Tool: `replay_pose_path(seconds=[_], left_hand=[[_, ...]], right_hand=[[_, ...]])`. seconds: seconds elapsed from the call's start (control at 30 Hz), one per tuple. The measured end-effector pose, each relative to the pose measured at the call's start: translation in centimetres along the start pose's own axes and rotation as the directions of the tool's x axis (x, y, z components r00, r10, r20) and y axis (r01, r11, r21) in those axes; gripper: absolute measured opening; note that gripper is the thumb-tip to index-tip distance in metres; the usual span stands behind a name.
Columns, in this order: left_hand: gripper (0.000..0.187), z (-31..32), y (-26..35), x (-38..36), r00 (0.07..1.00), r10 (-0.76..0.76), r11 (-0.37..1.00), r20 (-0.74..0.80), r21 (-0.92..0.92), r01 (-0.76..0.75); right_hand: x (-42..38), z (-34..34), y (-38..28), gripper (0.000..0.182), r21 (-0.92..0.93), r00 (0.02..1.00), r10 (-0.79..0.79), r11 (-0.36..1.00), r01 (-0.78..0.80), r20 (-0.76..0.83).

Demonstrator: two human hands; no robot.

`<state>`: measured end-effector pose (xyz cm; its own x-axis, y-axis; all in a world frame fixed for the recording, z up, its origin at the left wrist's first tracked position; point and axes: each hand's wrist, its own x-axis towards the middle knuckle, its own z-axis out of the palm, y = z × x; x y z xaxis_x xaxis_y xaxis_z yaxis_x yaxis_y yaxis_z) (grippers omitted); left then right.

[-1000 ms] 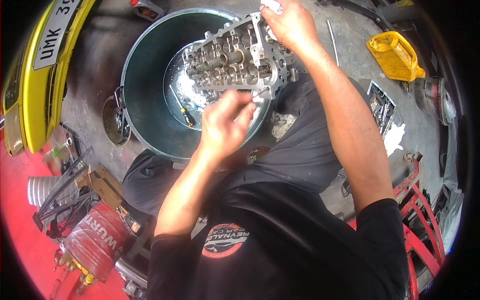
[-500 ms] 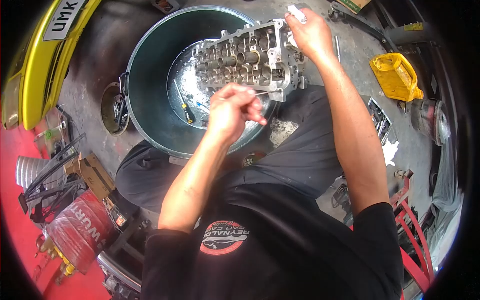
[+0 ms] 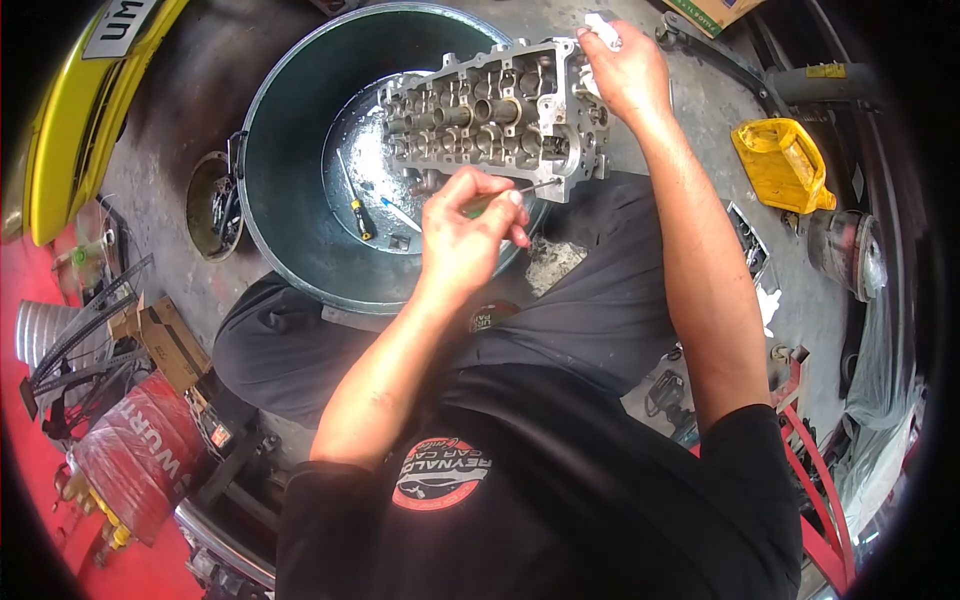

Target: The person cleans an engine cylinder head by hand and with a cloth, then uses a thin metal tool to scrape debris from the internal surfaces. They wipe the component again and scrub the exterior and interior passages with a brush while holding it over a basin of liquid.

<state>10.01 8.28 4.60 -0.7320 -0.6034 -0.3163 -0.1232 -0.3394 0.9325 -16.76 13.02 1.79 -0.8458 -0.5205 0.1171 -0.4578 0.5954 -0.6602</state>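
Observation:
A grey metal cylinder head with rows of round bores lies tilted across the rim of a dark green tub. My left hand is closed, pinching a thin metal rod between thumb and fingers. The rod's far end meets the near corner of the cylinder head; its other end is hidden in my hand. At the far right end of the cylinder head, my right hand is closed around a crumpled white rag and rests against the metal.
Inside the tub lie a yellow-and-black screwdriver and a blue-and-white slim item in shiny liquid. A round container of parts stands left of it. To the right is a yellow jug; a yellow bumper fills the upper left.
My left fingers have drawn in closer around the rod, whose end stays at the same corner. My right hand keeps its hold. The whole view has shifted slightly.

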Motion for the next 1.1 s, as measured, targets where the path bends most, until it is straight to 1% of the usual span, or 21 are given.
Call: replay_pose_path(seconds=[0.07, 0.13, 0.2, 0.27, 0.33, 0.37, 0.47, 0.57, 0.6, 0.67, 0.73, 0.77, 0.8, 0.87, 0.97, 1.07, 1.1], left_hand=[[0.008, 0.8, 0.2, 0.0, 0.997, 0.063, 0.982, 0.037, 0.175, -0.069], [0.006, 0.9, 0.1, 1.4, 0.997, -0.072, 0.997, 0.038, -0.017, 0.073], [0.005, 0.2, 0.8, 2.7, 0.971, -0.224, 0.948, 0.088, -0.211, 0.238], [0.008, -0.1, 0.2, 2.6, 0.965, -0.246, 0.91, 0.092, -0.321, 0.263], [0.013, -0.2, -0.3, 1.6, 0.955, -0.281, 0.844, 0.092, -0.45, 0.292], [0.013, 0.1, -0.5, 1.3, 0.957, -0.286, 0.845, 0.055, -0.457, 0.279], [0.012, 0.8, -0.5, 0.7, 0.96, -0.281, 0.836, -0.014, -0.494, 0.237], [0.01, -2.0, -1.0, 0.1, 0.954, -0.288, 0.825, -0.081, -0.528, 0.204], [0.009, -2.6, -0.6, -0.3, 0.963, -0.245, 0.849, -0.114, -0.504, 0.157], [0.006, -2.7, -0.1, -0.8, 0.969, -0.205, 0.891, -0.136, -0.436, 0.127], [0.006, -1.2, 0.2, -1.5, 0.988, -0.107, 0.957, -0.113, -0.281, 0.072], [0.008, -0.7, 0.5, -1.7, 0.996, -0.031, 0.986, -0.087, -0.164, 0.016], [0.003, -0.3, 0.1, -1.6, 0.998, 0.045, 0.991, -0.046, -0.125, -0.051], [0.003, 0.1, -0.3, -1.2, 0.993, 0.12, 0.993, -0.007, 0.008, -0.12], [0.004, 0.5, 0.4, -0.5, 0.999, 0.022, 0.999, 0.026, 0.049, -0.023], [0.004, 0.8, 0.3, 1.0, 0.993, -0.071, 0.996, 0.09, -0.047, 0.076], [0.009, 1.0, 0.8, 1.1, 0.991, -0.076, 0.997, 0.111, 0.019, 0.075]], right_hand=[[-0.1, 0.1, 0.2, 0.046, -0.027, 1.0, -0.022, 0.999, 0.021, -0.016], [-0.2, 0.2, 0.1, 0.047, -0.022, 1.0, -0.025, 0.999, 0.024, -0.015], [-0.3, 0.1, 0.1, 0.047, -0.018, 1.0, -0.022, 1.0, 0.022, -0.015], [-0.1, 0.0, 0.1, 0.047, -0.021, 1.0, -0.025, 0.999, 0.025, -0.011], [-0.8, -0.4, -1.0, 0.047, 0.042, 1.0, -0.017, 0.999, 0.017, -0.018], [-0.9, -0.6, -1.4, 0.047, 0.072, 1.0, -0.01, 0.997, 0.012, -0.026], [-0.9, -0.7, -1.5, 0.043, 0.066, 0.998, 0.054, 0.996, -0.054, 0.016], [-0.8, -0.7, -1.4, 0.042, 0.075, 0.999, 0.038, 0.996, -0.039, 0.02], [-0.7, -0.8, -1.4, 0.042, 0.066, 0.999, 0.033, 0.997, -0.033, 0.015], [-0.9, -0.9, -1.8, 0.042, 0.043, 0.999, 0.023, 0.999, -0.024, 0.026], [-0.7, -0.9, -2.2, 0.042, 0.041, 0.999, 0.037, 0.998, -0.038, 0.031], [-0.9, -0.9, -2.2, 0.041, 0.035, 0.998, 0.05, 0.998, -0.052, 0.04], [-1.0, -0.8, -2.0, 0.042, 0.034, 0.999, 0.039, 0.999, -0.039, 0.025], [-0.9, -0.4, -1.4, 0.043, 0.03, 1.0, 0.011, 0.999, -0.01, -0.009], [-0.9, -0.2, -1.0, 0.042, 0.028, 0.999, -0.013, 1.0, 0.013, -0.03], [-0.9, -0.3, -1.6, 0.042, 0.024, 1.0, 0.018, 1.0, -0.018, -0.02], [-0.9, -0.3, -1.4, 0.042, 0.02, 1.0, 0.014, 1.0, -0.013, -0.015]])
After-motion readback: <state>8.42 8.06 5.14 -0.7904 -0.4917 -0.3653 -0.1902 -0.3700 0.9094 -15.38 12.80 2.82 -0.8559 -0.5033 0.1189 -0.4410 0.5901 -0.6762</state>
